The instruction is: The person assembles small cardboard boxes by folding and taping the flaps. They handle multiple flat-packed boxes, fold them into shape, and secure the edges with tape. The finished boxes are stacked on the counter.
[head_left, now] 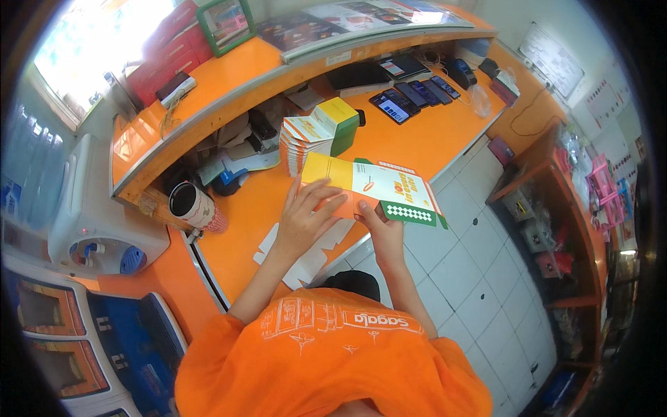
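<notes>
Both hands hold a flat, partly folded cardboard carton [368, 179] above the orange desk; its panels are yellow, white and orange, with green patterned flaps. My left hand [306, 212] is closed on the yellow and orange end, its fingers lying across the panel and slightly blurred. At the lower edge my right hand [381, 226] grips the carton, thumb on top and the other fingers hidden beneath. Just beyond stand a stack of flat folded cartons [303, 142] and a yellow and green box [342, 124]. A white cardboard blank [306, 263] lies under my left forearm.
A patterned cup [201, 212] stands left on the desk [243, 201], near papers and a blue item [229, 182]. Several phones [396, 105] lie at the far right. A raised counter [271, 62] curves behind. Tiled floor [458, 257] and shelves [549, 208] are to the right.
</notes>
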Motion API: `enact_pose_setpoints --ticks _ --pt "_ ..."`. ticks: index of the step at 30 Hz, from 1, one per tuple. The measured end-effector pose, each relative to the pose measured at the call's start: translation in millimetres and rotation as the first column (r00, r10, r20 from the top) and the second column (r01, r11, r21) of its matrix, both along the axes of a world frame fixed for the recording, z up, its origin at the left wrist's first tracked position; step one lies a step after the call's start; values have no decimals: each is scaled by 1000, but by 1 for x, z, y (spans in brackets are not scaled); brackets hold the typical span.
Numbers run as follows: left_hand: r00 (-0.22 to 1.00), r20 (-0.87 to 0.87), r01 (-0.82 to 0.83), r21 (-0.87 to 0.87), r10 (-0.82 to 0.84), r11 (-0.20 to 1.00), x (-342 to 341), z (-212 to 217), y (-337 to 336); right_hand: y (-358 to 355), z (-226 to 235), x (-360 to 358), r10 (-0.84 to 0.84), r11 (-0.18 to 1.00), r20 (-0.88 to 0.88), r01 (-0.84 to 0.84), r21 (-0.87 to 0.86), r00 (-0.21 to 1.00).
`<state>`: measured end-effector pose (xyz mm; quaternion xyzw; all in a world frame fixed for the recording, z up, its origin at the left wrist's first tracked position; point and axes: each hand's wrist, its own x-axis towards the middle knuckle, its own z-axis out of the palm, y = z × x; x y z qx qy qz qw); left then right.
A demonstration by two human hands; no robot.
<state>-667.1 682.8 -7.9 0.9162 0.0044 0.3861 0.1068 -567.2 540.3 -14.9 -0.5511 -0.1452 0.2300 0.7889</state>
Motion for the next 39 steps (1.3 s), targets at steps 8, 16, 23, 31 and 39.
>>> enact_pose_setpoints --ticks 8,16,23,31,39 --pt "993 -35 59 -680 -113 731 7 -1 -3 0 7 2 -79 910 735 349 -222 674" --pt "971 -42 71 -886 -233 458 11 3 -8 7 16 11 -87 928 841 350 -126 534" --pt "974 105 135 -980 -199 144 18 -4 -13 13 10 0 -55 946 813 290 -142 580" --pt "973 120 149 -978 -195 144 22 2 -16 12 12 -6 -67 932 784 320 -173 618" --pt "996 46 73 -895 -71 441 27 8 -23 18 0 -14 -70 927 754 322 -192 653"
